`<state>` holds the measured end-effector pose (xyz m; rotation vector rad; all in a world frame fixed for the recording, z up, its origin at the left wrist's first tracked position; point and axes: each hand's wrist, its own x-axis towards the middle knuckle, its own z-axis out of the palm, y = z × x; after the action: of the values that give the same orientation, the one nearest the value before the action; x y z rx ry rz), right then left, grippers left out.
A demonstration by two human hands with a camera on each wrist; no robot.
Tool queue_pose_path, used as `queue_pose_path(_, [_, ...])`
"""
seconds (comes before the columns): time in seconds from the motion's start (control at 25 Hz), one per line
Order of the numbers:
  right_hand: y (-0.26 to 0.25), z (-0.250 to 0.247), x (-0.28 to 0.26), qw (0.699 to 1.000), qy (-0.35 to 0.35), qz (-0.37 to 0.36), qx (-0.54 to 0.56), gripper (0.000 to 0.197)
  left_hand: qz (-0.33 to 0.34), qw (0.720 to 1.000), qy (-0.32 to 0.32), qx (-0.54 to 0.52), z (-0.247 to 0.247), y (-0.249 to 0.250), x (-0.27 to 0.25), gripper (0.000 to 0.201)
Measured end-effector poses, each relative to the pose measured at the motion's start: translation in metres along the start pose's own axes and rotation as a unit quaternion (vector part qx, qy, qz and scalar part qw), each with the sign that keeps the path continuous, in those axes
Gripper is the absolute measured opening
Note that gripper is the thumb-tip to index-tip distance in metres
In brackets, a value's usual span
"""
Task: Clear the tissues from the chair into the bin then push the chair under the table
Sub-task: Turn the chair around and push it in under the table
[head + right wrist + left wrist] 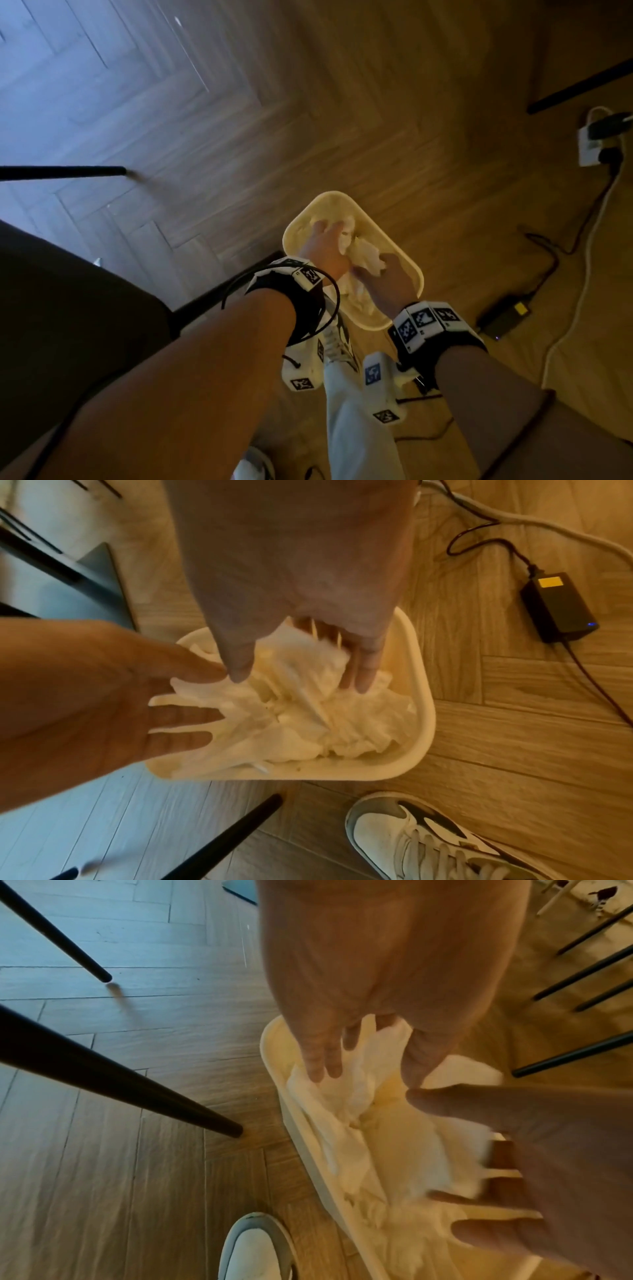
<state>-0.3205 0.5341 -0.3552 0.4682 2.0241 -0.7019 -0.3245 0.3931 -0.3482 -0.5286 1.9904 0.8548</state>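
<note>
A cream plastic bin (337, 194) stands on the wood floor, and both my hands are over its mouth. Crumpled white tissues (364, 261) lie between my palms and fill the bin (427, 696). My left hand (329, 236) has straight, spread fingers against the left side of the tissues (342, 1123). Opposite it, my right hand (376, 270) points its straight fingers down onto the tissues (308, 718). Neither hand closes round the paper. The chair's dark seat (68, 308) is at my left, and its black legs (120, 1080) stand close to the bin (301, 1139).
A black power adapter (558, 607) with cables lies on the floor right of the bin. A white power strip (592, 144) sits further right. My white shoes (428, 840) stand just in front of the bin. More black furniture legs (582, 972) stand beyond it.
</note>
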Motion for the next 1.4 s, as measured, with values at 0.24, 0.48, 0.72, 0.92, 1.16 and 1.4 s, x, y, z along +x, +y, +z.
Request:
queue_pose_path(0.24, [-0.012, -0.023, -0.059, 0.995, 0.05, -0.053, -0.074, 0.071, -0.019, 0.989, 0.111, 0.093, -0.035, 0.001, -0.077, 0.05])
queue_pose_path(0.48, [-0.089, -0.029, -0.202, 0.968, -0.04, -0.194, -0.157, 0.033, -0.007, 0.989, 0.131, -0.063, -0.101, -0.023, -0.239, 0.02])
queue_pose_path(0.72, [-0.153, 0.032, -0.403, 0.879, -0.12, -0.384, -0.254, 0.024, -0.005, 0.943, 0.285, -0.175, -0.126, -0.118, -0.482, 0.015])
queue_pose_path(0.92, [-0.124, 0.119, -0.563, 0.804, -0.171, -0.466, -0.328, 0.02, -0.037, 0.853, 0.449, -0.265, -0.052, -0.234, -0.689, 0.011])
queue_pose_path(1.16, [-0.051, 0.246, -0.688, 0.749, -0.206, -0.492, -0.394, 0.022, -0.141, 0.794, 0.484, -0.34, 0.112, -0.371, -0.848, 0.008])
queue_pose_path(1.4, [-0.032, 0.352, -0.721, 0.742, -0.203, -0.475, -0.427, 0.036, -0.167, 0.817, 0.44, -0.333, 0.158, -0.441, -0.861, 0.01])
